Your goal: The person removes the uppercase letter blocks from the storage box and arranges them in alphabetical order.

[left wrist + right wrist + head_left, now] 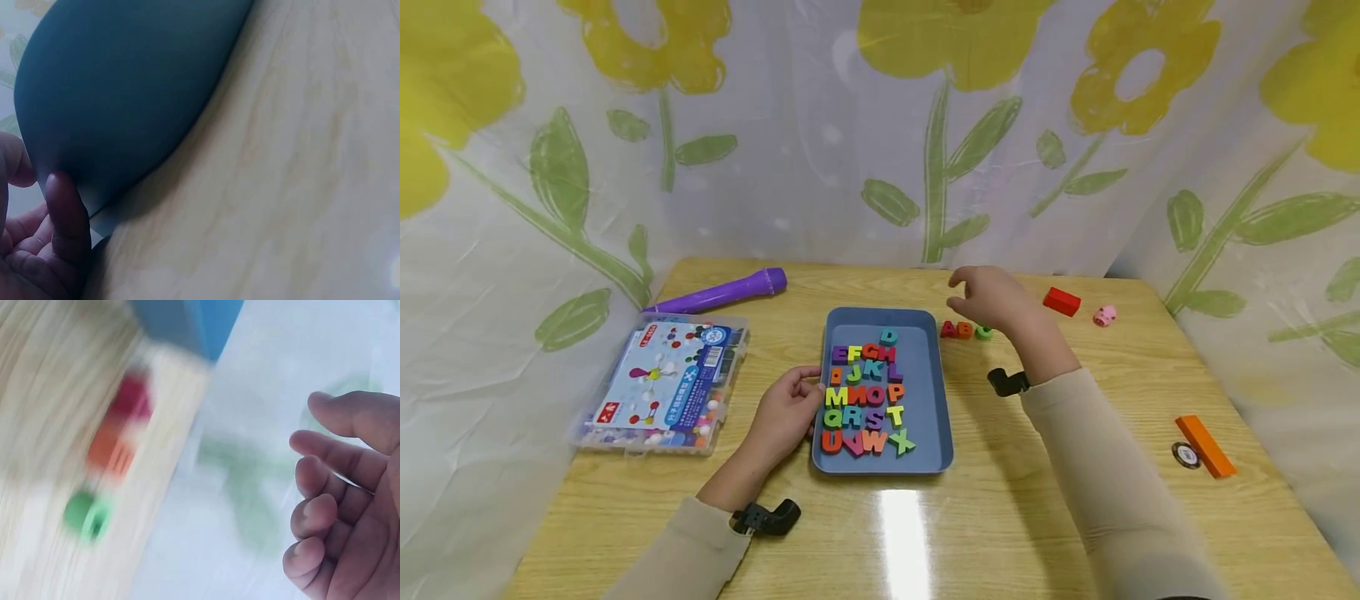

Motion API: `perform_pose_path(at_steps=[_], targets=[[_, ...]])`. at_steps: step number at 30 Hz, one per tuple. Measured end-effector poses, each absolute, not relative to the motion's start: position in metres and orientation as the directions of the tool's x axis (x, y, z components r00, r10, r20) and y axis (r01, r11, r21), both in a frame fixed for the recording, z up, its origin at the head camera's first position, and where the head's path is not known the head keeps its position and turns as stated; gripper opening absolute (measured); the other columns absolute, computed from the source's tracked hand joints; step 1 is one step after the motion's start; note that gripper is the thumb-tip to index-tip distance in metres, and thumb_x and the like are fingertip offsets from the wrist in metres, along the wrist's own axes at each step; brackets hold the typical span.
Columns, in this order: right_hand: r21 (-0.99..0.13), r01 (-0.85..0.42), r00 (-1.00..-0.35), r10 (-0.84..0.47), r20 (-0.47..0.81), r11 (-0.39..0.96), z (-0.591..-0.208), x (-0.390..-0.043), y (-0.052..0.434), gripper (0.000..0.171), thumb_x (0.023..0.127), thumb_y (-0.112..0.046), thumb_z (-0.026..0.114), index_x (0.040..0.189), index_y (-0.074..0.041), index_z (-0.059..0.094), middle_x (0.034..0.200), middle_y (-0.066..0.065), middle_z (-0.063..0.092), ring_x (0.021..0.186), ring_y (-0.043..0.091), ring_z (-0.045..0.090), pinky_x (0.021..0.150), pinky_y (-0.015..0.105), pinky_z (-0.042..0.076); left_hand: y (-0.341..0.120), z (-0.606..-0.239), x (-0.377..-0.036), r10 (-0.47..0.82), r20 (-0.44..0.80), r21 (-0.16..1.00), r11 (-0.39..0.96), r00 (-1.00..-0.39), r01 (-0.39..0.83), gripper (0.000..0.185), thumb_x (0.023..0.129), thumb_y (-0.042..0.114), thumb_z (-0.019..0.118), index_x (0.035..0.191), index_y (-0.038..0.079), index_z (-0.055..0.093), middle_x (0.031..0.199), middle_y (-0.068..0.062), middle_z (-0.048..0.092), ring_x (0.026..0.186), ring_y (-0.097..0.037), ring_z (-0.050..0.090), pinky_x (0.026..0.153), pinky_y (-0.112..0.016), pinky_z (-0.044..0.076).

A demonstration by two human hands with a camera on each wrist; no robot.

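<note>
On the far left I see a clear plastic box (658, 385) of small coloured parts with a purple tube (718, 293) behind it; neither is in play. My left hand (787, 414) rests against the left edge of the blue tray (934, 392). In the left wrist view a fingertip (62, 206) presses the tray's wall, with the thumb just above it, so I judge it is steadying the tray, not lifting it. I would keep that light press flat and low so the tray does not slide on the glossy worktop (925, 533).

Inside the tray the coloured letters (865, 396) lie in rows, D alone at the top, then E to X packed close. Any letter taken out of there should go straight up, or it will nudge its neighbours.

Just right of the tray, on the worktop, sit three letters (966, 331): red A, orange B, green C, side by side. My right hand (992, 300) hovers above them with the fingers loosely curled and parted, holding nothing; the right wrist view is blurred but shows the palm empty. For the next letter I would come down slowly, pinch it by its edges, and set it beside C without touching it.

Further right lie a red block (1062, 301), a pink pig (1104, 315), and an orange bar (1206, 446).
</note>
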State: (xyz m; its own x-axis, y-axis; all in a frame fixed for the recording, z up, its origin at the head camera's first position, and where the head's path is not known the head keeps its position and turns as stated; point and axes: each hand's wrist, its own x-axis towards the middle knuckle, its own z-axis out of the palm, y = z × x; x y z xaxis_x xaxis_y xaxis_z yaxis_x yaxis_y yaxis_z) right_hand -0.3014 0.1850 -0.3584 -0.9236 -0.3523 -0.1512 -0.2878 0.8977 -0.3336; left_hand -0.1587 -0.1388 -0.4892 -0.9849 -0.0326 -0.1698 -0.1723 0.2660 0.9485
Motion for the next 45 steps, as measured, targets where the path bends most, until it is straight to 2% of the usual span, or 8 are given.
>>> perform_pose_path(at_steps=[5,11,14,20,29,34,40,45], targets=[[-0.258,-0.405,-0.874,-0.454,-0.172,0.877,-0.369,-0.301,0.129,0.038,0.107,-0.028,0.069,0.139,-0.007,0.071,0.131,0.013,0.073,0.107,0.028,0.07,0.099,0.049,0.058,-0.138,-0.488,-0.158,-0.036,-0.165,0.954,0.248,-0.986,-0.168,0.039,0.109,0.022,0.062,0.146,0.009,0.061,0.103,-0.013,0.069,0.071,-0.018,0.063,0.06,-0.031,0.059],[-0.148,-0.444,-0.842,-0.468,-0.27,0.884,-0.39,-0.302,0.09,0.021,0.104,-0.029,0.074,0.1,-0.009,0.07,0.088,0.005,0.057,0.081,0.023,0.055,0.074,0.036,0.045,-0.136,-0.488,-0.157,-0.044,-0.181,0.949,0.254,-0.983,-0.186,0.039,0.11,0.022,0.061,0.147,0.01,0.061,0.104,-0.013,0.07,0.07,-0.018,0.063,0.059,-0.03,0.058],[-0.121,-0.453,-0.84,-0.468,-0.275,0.883,-0.395,-0.303,0.083,0.022,0.103,-0.027,0.075,0.093,-0.01,0.066,0.083,0.003,0.049,0.076,0.021,0.049,0.069,0.035,0.038,-0.137,-0.487,-0.157,-0.048,-0.181,0.948,0.258,-0.982,-0.187,0.039,0.11,0.023,0.061,0.147,0.01,0.062,0.104,-0.013,0.07,0.069,-0.019,0.063,0.059,-0.031,0.059],[-0.1,-0.443,-0.85,-0.453,-0.268,0.891,-0.402,-0.302,0.086,0.015,0.102,-0.026,0.075,0.1,-0.011,0.074,0.096,0.005,0.065,0.083,0.023,0.056,0.073,0.036,0.045,-0.132,-0.487,-0.16,-0.035,-0.185,0.943,0.274,-0.982,-0.187,0.04,0.11,0.025,0.062,0.147,0.011,0.061,0.106,-0.013,0.071,0.072,-0.02,0.064,0.061,-0.031,0.06],[-0.147,-0.43,-0.853,-0.454,-0.258,0.891,-0.412,-0.31,0.086,0.017,0.102,-0.026,0.075,0.096,-0.011,0.072,0.088,0.004,0.058,0.08,0.022,0.055,0.07,0.034,0.041,-0.135,-0.487,-0.158,-0.041,-0.182,0.942,0.279,-0.982,-0.186,0.04,0.111,0.025,0.061,0.148,0.012,0.061,0.109,-0.015,0.071,0.074,-0.02,0.065,0.063,-0.029,0.06],[-0.234,-0.438,-0.854,-0.483,-0.192,0.868,-0.39,-0.308,0.095,0.023,0.102,-0.027,0.074,0.12,-0.012,0.076,0.112,0.005,0.072,0.094,0.022,0.066,0.085,0.039,0.058,-0.14,-0.484,-0.155,-0.044,-0.182,0.945,0.267,-0.982,-0.188,0.041,0.111,0.025,0.061,0.15,0.011,0.06,0.107,-0.014,0.07,0.074,-0.017,0.064,0.063,-0.029,0.06],[-0.361,-0.337,-0.911,-0.398,-0.108,0.87,-0.354,-0.31,0.161,0.033,0.105,-0.029,0.072,0.133,-0.011,0.072,0.107,0.01,0.07,0.086,0.027,0.063,0.078,0.041,0.055,-0.141,-0.483,-0.155,-0.04,-0.188,0.945,0.264,-0.981,-0.191,0.042,0.111,0.024,0.061,0.15,0.009,0.059,0.104,-0.012,0.069,0.072,-0.016,0.062,0.062,-0.029,0.059],[-0.32,-0.214,-0.955,-0.266,-0.129,0.923,-0.363,-0.318,0.234,0.031,0.107,-0.026,0.07,0.132,-0.007,0.072,0.114,0.014,0.072,0.09,0.029,0.063,0.082,0.045,0.054,-0.139,-0.483,-0.158,-0.038,-0.187,0.945,0.267,-0.982,-0.19,0.042,0.111,0.023,0.06,0.15,0.009,0.059,0.104,-0.012,0.069,0.071,-0.016,0.062,0.062,-0.029,0.058]])
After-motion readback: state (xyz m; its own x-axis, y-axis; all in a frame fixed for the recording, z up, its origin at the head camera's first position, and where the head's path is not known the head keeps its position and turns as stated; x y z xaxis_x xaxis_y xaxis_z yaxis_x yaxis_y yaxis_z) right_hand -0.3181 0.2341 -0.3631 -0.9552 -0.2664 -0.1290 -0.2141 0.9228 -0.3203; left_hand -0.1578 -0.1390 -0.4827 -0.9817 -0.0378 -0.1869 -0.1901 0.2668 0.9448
